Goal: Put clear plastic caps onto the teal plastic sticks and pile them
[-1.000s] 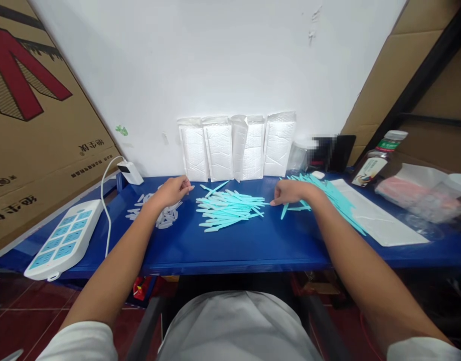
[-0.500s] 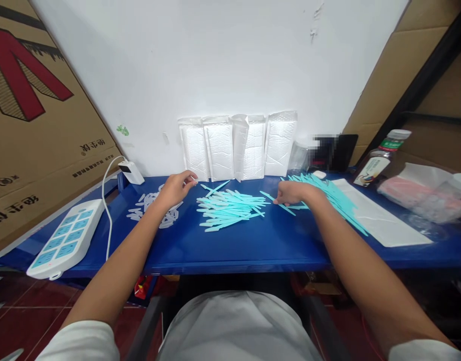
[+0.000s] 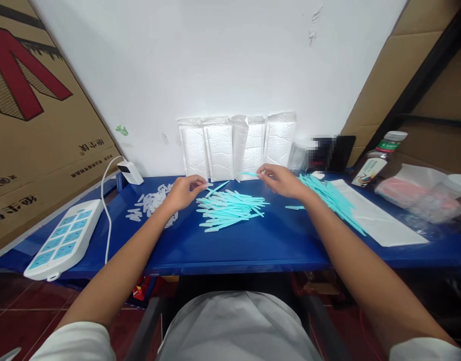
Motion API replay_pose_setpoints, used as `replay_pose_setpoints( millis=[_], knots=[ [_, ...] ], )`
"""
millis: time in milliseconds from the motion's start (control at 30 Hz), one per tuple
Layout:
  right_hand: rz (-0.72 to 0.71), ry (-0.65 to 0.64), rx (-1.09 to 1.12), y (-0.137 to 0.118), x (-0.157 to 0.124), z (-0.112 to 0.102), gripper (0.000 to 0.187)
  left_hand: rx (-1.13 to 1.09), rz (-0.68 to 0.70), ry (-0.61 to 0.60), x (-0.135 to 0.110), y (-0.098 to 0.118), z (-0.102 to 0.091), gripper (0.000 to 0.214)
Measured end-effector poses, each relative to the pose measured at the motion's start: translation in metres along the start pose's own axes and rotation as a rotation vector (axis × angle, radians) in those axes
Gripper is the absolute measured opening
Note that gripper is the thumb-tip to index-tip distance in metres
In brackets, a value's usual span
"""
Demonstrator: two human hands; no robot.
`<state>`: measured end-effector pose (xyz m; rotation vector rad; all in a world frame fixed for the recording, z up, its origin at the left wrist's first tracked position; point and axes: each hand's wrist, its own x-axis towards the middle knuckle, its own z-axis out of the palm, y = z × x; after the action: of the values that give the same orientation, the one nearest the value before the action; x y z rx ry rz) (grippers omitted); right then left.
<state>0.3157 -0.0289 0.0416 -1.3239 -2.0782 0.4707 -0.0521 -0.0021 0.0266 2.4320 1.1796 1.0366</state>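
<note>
My left hand (image 3: 188, 191) is closed in a pinch on a small clear plastic cap (image 3: 209, 185), above the left end of the middle pile. Between the fingertips of my right hand (image 3: 281, 179) is a slim turquoise eyebrow razor (image 3: 248, 174), its tip pointing left toward the cap. Below and between both hands lies a pile of turquoise razors (image 3: 232, 208), many with whitish covered ends. Loose clear caps (image 3: 153, 199) are heaped by my left wrist, which partly hides them. More turquoise razors (image 3: 330, 195) lie right of my right wrist, and a single one (image 3: 295, 207) lies below it.
White padded envelopes (image 3: 218, 148) lean against the wall behind the blue table (image 3: 230, 250). A white power strip (image 3: 64, 235) with a cable is at the left. White paper (image 3: 388, 220), a bottle (image 3: 376, 160) and a bag with pink contents (image 3: 414, 193) occupy the right.
My right hand has risen from the table and moved left, bringing a turquoise razor with it. My left hand has shifted slightly right with the clear cap.
</note>
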Motion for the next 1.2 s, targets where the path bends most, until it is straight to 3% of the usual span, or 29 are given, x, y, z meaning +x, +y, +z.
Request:
replay_pose_setpoints(
  millis=[133, 267, 467, 900, 1200],
  knots=[
    [-0.189, 0.005, 0.078, -0.012, 0.001, 0.009, 0.046, -0.063, -0.017, 0.026, 0.0, 0.006, 0.006, 0.044],
    [-0.179, -0.078, 0.015, -0.018, 0.001, 0.016, 0.046, -0.073, -0.026, 0.017, -0.001, 0.011, 0.009, 0.045],
    [-0.226, -0.06, 0.053, -0.024, -0.001, 0.021, 0.036, -0.199, -0.06, 0.005, -0.003, 0.024, 0.012, 0.042],
    [-0.255, -0.12, 0.047, -0.032, -0.004, 0.02, 0.038, -0.295, -0.078, -0.073, -0.004, 0.037, 0.016, 0.039],
    [-0.353, -0.107, 0.049, -0.044, -0.008, 0.042, 0.036, -0.368, -0.105, -0.067, -0.009, 0.04, 0.027, 0.035]
  ],
)
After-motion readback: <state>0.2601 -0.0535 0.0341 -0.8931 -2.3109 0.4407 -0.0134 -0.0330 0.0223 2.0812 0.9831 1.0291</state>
